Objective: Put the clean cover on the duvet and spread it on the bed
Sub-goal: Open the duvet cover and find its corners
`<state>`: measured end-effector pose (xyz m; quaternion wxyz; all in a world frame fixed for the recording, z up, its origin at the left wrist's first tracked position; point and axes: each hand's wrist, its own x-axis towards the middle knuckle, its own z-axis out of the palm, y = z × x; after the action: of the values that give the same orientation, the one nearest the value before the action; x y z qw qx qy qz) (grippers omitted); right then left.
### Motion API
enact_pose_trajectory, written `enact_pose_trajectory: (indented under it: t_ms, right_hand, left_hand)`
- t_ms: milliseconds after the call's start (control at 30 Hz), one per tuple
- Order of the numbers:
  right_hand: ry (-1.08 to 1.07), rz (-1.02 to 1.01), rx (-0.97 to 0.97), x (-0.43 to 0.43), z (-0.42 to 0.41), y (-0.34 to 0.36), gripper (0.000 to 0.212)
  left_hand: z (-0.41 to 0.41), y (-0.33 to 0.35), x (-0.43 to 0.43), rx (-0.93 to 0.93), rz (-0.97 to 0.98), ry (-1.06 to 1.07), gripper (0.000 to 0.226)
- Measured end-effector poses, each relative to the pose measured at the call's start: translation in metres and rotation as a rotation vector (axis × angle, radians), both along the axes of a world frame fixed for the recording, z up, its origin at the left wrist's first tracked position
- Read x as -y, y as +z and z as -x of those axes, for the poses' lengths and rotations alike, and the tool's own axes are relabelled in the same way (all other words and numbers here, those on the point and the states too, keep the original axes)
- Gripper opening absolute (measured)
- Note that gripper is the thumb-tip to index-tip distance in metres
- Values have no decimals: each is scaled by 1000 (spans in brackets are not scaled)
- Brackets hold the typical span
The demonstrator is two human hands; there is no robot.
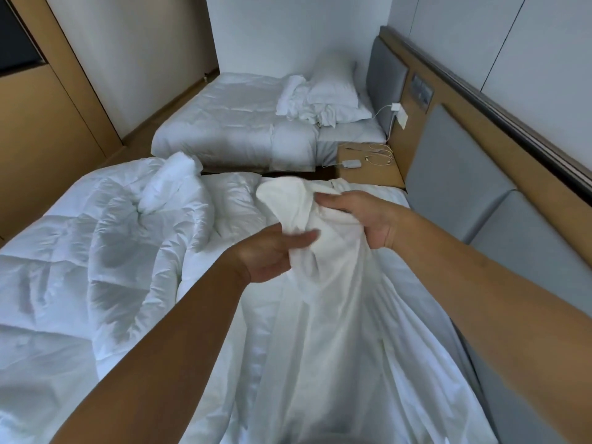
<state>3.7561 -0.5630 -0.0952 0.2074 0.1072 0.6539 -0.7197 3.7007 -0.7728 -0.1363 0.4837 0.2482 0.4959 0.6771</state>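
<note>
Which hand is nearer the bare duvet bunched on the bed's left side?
Left. The left hand holds the cover just right of the duvet edge. The right hand holds the same cover farther right, on the far side from the duvet.

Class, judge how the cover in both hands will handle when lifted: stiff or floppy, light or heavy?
Probably floppy: the cover drapes in loose folds from the left hand and right hand. Likely light: loose grips hold it up.
</note>
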Motion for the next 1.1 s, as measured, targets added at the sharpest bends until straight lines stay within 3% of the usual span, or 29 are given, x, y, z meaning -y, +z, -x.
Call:
enact_pose_trajectory:
  t_ms: [67, 167, 300, 400, 467, 533, 600, 667, 700, 800, 867, 967, 1033, 1100]
  right_hand:
    - [181, -66, 63, -5, -6, -5, 66]
    - [303, -187, 10, -6, -11, -11, 53]
    - [74, 16, -66, -10, -4, -5, 73]
    - [-16, -5, -78, -9, 3, -3, 34]
    - [-37, -10, -65, -9, 7, -5, 23]
    - [-54, -35, -46, -8, 8, -3, 31]
    - [-59, -32, -36, -11, 7, -4, 54]
    - [27, -26, -44, -19, 4, -6, 83]
    - [119, -34, -33, -23, 2, -7, 86]
    - [299, -183, 25, -23, -3, -10, 52]
    - [149, -178, -26, -22, 1, -11, 38]
    - [-133, -82, -98, -21, 10, -11, 32]
    - [-180, -115, -101, -14, 13, -15, 16]
    - [-237, -122, -114, -5, 16, -20, 13]
  left_hand:
    - [10, 8, -4, 6, 59, 188, 31]
    - [20, 9, -7, -175, 208, 315, 31]
    - [24, -4, 8, -22, 45, 7, 43]
    - [25, -12, 19, -17, -17, -200, 55]
    - [26, -9, 23, -17, -11, -231, 59]
    - [31, -4, 25, -20, -5, -206, 58]
    - [34, 4, 21, -29, -16, -134, 54]
    - [35, 11, 13, -54, -52, -31, 37]
    - [36, 15, 8, -94, -41, 40, 29]
    - [36, 21, -9, -279, 76, 208, 22]
    - [37, 15, -16, -299, 148, 230, 20]
    - [34, -5, -10, -186, 144, 18, 40]
    - [28, -18, -8, -199, 129, -103, 52]
    - [24, -22, -11, -198, 98, -63, 50]
